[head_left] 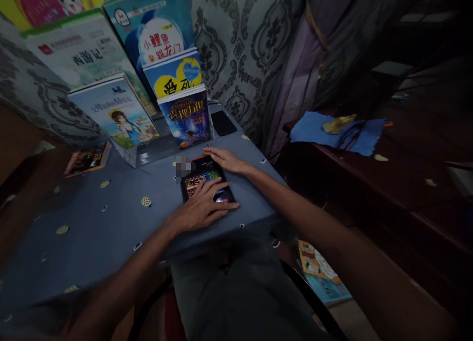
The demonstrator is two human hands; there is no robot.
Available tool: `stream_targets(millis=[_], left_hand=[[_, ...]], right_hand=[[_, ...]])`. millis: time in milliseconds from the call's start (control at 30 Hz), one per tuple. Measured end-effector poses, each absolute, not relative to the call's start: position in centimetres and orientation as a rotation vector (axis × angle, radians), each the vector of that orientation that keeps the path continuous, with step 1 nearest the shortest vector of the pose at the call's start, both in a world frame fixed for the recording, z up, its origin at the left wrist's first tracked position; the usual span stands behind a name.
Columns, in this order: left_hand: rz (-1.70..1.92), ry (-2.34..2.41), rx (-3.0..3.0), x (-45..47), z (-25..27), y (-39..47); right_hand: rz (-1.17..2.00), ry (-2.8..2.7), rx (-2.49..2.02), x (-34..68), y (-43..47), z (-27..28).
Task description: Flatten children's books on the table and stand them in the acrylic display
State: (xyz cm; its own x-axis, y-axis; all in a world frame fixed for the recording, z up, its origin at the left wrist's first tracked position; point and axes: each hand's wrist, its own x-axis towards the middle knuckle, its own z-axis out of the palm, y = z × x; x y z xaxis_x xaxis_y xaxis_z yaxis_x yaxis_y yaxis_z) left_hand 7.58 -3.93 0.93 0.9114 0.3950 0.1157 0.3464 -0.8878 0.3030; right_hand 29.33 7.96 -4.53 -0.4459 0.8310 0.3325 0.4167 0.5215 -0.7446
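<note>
A dark book (201, 166) with colourful pictures on its cover lies closed on the blue tablecloth (121, 222), near the table's front edge. Across the lower part of that cover rests my left hand (202, 204), flat with the fingers spread. My right hand (226, 160) is at the book's far right corner, its fingers stretched out along the top edge; whether the fingertips press on the book or the cloth I cannot tell. Part of the cover is hidden under my left hand.
Behind the book, a clear stand (142, 153) holds several upright children's books, including a dark blue one (188, 117). A black phone-like slab (223, 123) lies beside it. Another book (86, 160) lies at the left. A blue cloth (318, 131) covers part of a dark red table (369, 168) at right.
</note>
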Motion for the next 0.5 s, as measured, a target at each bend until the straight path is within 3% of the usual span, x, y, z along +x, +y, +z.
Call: stream_targets(millis=[167, 367, 500], left_hand=[[0.348, 0.595, 2.736, 6.5, 0.4, -2.5], [0.722, 1.117, 2.603, 2.3, -1.7, 4.1], [0.779, 1.124, 2.574, 0.7, -2.7, 6.2]], right_hand=[[0.718, -2.091, -1.012, 29.3, 7.7, -4.6], [0.650, -2.149, -1.050, 29.2, 7.2, -4.6], [0.496, -2.245, -1.183, 28.3, 6.3, -4.2]])
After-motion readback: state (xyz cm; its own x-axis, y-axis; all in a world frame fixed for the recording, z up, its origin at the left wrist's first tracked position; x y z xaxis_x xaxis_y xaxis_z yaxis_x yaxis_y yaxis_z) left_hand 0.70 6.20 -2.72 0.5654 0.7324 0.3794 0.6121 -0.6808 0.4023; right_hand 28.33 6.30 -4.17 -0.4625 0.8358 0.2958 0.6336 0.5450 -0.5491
